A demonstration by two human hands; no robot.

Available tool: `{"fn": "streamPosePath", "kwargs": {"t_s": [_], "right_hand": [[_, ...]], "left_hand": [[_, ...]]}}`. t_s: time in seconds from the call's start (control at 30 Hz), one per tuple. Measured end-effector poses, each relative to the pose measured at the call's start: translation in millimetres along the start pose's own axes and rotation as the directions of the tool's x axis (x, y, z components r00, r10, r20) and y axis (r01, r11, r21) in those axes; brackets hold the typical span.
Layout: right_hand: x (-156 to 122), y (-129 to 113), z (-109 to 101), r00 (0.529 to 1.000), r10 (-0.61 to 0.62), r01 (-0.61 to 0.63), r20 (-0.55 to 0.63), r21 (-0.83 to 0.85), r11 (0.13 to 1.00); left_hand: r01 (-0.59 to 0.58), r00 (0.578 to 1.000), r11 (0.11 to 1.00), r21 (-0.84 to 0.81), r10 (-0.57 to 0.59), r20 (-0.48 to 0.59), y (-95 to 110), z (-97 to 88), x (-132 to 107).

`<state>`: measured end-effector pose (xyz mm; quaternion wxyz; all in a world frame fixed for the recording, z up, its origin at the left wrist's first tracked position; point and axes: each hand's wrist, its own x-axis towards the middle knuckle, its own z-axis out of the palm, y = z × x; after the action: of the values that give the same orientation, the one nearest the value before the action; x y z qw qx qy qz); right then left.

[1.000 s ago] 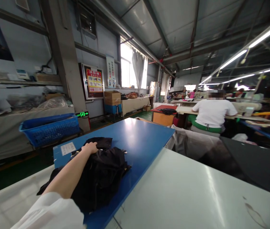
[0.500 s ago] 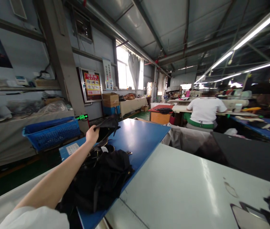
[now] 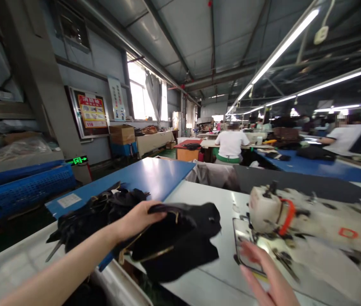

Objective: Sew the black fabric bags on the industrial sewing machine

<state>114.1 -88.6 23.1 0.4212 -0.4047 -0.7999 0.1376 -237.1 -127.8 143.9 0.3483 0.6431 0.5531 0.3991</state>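
My left hand [image 3: 142, 219] grips the upper edge of a black fabric piece with a zipper [image 3: 180, 242], whose gold zipper teeth show along its opening. The piece hangs over the near edge of the pale sewing table [image 3: 206, 195]. Slightly blurred, my right hand [image 3: 263, 272] has its fingers apart and holds nothing. It is close to the needle area of a white sewing machine [image 3: 269, 208] with an orange band. Left of the held piece, a heap of black fabric pieces [image 3: 100, 212] lies on the blue board [image 3: 154, 170].
A blue plastic basket [image 3: 24, 191] stands at the left by a bench. Ahead, a person in a white top [image 3: 231, 142] sits at another table, and another person [image 3: 346, 138] is at the right. A dark surface [image 3: 282, 178] lies behind the sewing machine.
My left hand has brought the black piece from above the heap rightward and nearer, toward the sewing machine. My view has turned right, and my right hand has come into sight.
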Motion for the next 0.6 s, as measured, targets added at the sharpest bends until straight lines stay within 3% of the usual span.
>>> {"fn": "streamPosePath", "kwargs": {"t_s": [0.1, 0.2, 0.33, 0.5, 0.6], "right_hand": [[6, -42, -18, 0.972, -0.228, 0.226, 0.058, 0.033, 0.973], [5, -49, -27, 0.97, -0.202, 0.2, 0.131, 0.034, 0.979], [-3, -29, -25, 0.992, -0.1, 0.096, 0.075, 0.048, 0.994], [-3, -23, -22, 0.991, -0.135, 0.134, 0.019, 0.029, 0.991], [2, -27, -22, 0.979, -0.204, 0.203, -0.006, -0.086, 0.975]], "left_hand": [[-0.044, 0.996, 0.999, 0.011, 0.043, 0.076, -8, 63.7, -14], [-0.122, 0.993, 0.981, 0.148, 0.121, 0.014, -13, 97.7, -20], [-0.229, 0.965, 0.898, 0.376, 0.261, -0.036, -17, 108.7, -20], [-0.339, 0.925, 0.785, 0.519, 0.38, 0.03, -20, 105.1, -13], [-0.338, 0.929, 0.785, 0.519, 0.367, 0.049, -20, 104.9, -7]]}}
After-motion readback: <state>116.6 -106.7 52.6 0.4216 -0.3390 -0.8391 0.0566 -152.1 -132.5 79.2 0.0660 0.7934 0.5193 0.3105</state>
